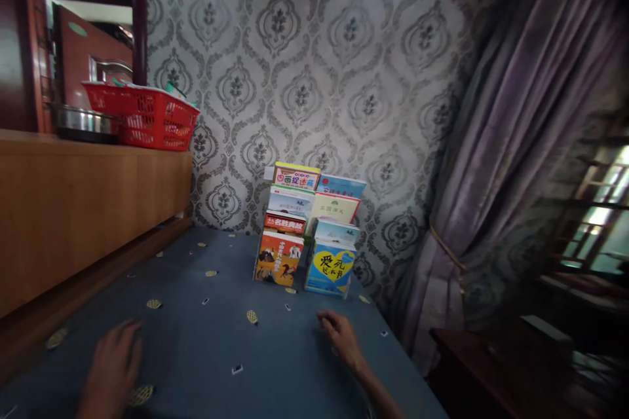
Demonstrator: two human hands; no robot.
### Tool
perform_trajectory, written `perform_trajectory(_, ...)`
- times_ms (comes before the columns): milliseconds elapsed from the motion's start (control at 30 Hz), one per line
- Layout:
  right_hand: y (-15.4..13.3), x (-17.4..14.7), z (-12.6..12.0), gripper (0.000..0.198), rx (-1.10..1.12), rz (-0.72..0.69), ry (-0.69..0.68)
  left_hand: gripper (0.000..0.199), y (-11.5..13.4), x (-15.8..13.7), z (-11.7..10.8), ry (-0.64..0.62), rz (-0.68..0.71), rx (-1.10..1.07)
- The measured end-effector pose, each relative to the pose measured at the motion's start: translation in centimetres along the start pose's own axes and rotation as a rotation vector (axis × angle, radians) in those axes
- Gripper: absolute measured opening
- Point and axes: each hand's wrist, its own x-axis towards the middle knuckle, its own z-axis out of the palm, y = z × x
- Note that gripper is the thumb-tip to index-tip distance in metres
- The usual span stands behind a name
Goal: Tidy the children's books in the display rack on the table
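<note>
My left hand (pixel 112 366) hovers over or rests on the near left of the table, somewhat blurred, its fingers reaching forward with nothing in them. On the right, my right hand (pixel 341 338) is loosely curled, a gap showing between its fingers, and appears to hold nothing. Beyond it stands a tiered rack of books in two columns. At its front are an orange book (pixel 279 258) on the left and a blue and yellow book (pixel 330 268) on the right. Behind them rise a red book (pixel 285 223), a pale book (pixel 334 208) and several others.
A dark blue patterned cloth covers the table (pixel 191 334). Along the left runs a wooden cabinet (pixel 93 209), bearing a red basket (pixel 152 119) and a metal pan (pixel 86 123). Patterned wallpaper (pixel 304 78) stands behind the books; a purple curtain (pixel 491 163) hangs right.
</note>
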Motion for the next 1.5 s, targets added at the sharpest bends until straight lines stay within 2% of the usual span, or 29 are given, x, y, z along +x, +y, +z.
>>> perform_trajectory(100, -0.9, 1.3, 1.0, 0.038, 0.027, -0.008, -0.044, 0.041, 3.2, 0.8, 2.1, -0.029, -0.009, -0.130)
perform_trajectory(167, -1.4, 1.8, 1.7, 0.039, 0.034, -0.016, -0.082, 0.041, 3.9, 0.8, 3.3, -0.040, -0.051, -0.187)
perform_trajectory(333, -4.5, 3.5, 3.0, 0.041, -0.023, -0.068, -0.154, 0.041, 2.5, 0.3, 5.0, -0.074, -0.166, -0.303)
perform_trajectory(600, -12.5, 9.9, 3.3, 0.035, -0.152, -0.274, -0.184, 0.039, 1.9, -0.2, 5.4, -0.113, -0.242, -0.411)
perform_trajectory(833, -18.5, 16.6, -0.5, 0.035, -0.385, -0.436, -0.001, 0.034, 1.4, -0.4, 5.9, -0.119, -0.267, -0.428)
perform_trajectory(1000, -20.0, 21.4, -4.6, 0.032, -0.475, -0.458, 0.145, 0.034, 0.0, -0.4, 5.7, -0.246, -0.225, -0.441)
perform_trajectory(1067, -20.3, 23.0, -6.1, 0.031, -0.518, -0.442, 0.183, 0.034, 0.5, 0.5, 5.5, -0.278, -0.253, -0.461)
perform_trajectory(1133, -20.7, 24.4, -7.3, 0.032, -0.581, -0.430, 0.218, 0.036, 2.6, 2.8, 5.1, -0.285, -0.289, -0.517)
perform_trajectory(1200, -21.4, 25.7, -8.3, 0.034, -0.648, -0.413, 0.261, 0.040, 6.4, 6.8, 4.9, -0.258, -0.258, -0.637)
perform_trajectory(1367, -23.4, 28.3, -9.7, 0.038, -0.757, -0.453, 0.325, 0.034, 18.5, 21.2, 5.7, -0.213, 0.106, -0.823)
perform_trajectory(1400, -23.7, 28.6, -9.9, 0.039, -0.776, -0.462, 0.326, 0.032, 20.7, 24.1, 6.1, -0.231, 0.145, -0.844)
perform_trajectory(1500, -24.5, 29.3, -10.5, 0.040, -0.829, -0.448, 0.309, 0.033, 26.0, 31.2, 7.2, -0.367, 0.126, -0.885)
